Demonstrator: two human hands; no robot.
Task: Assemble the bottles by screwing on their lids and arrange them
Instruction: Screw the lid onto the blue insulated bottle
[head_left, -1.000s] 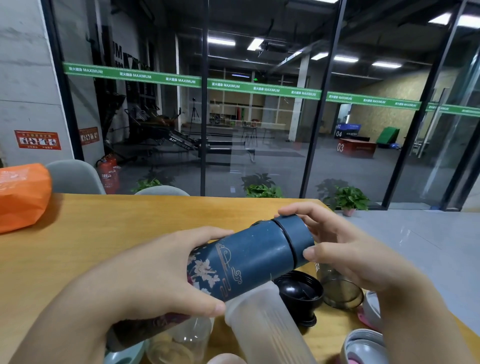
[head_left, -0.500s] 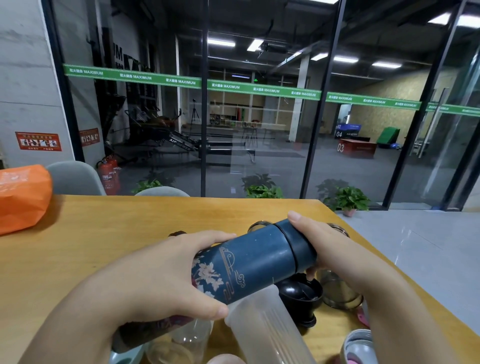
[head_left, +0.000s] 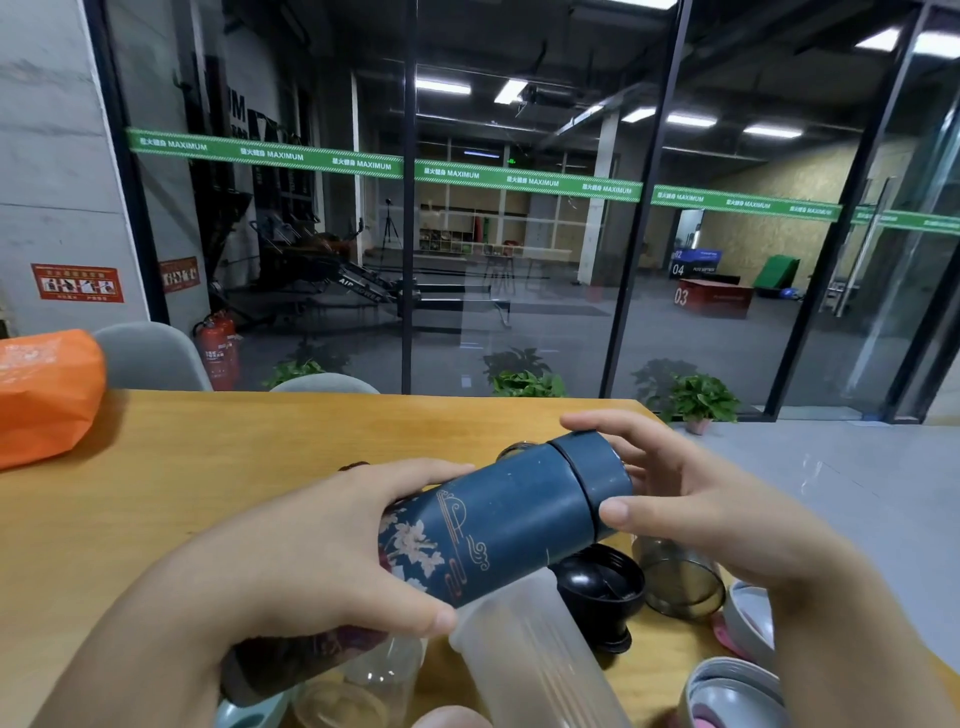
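Head view showed your left hand (head_left: 332, 561) wrapped around the dark blue bottle (head_left: 498, 525), holding it tilted above the wooden table (head_left: 208, 467). Your right hand (head_left: 691, 504) pinched its blue lid (head_left: 597, 467) between thumb and fingers. Near you, below it, lay a frosted bottle (head_left: 530, 654) and a black lid (head_left: 602, 592).

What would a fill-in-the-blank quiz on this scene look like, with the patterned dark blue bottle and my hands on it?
1. The left hand grips the dark blue floral-patterned bottle around its ____.
2. The right hand has its fingers on the bottle's dark blue ____.
3. The bag at the wooden table's far left is ____ in colour.
4. The loose black lid sits ____ the held bottle.

Missing words: body; lid; orange; below
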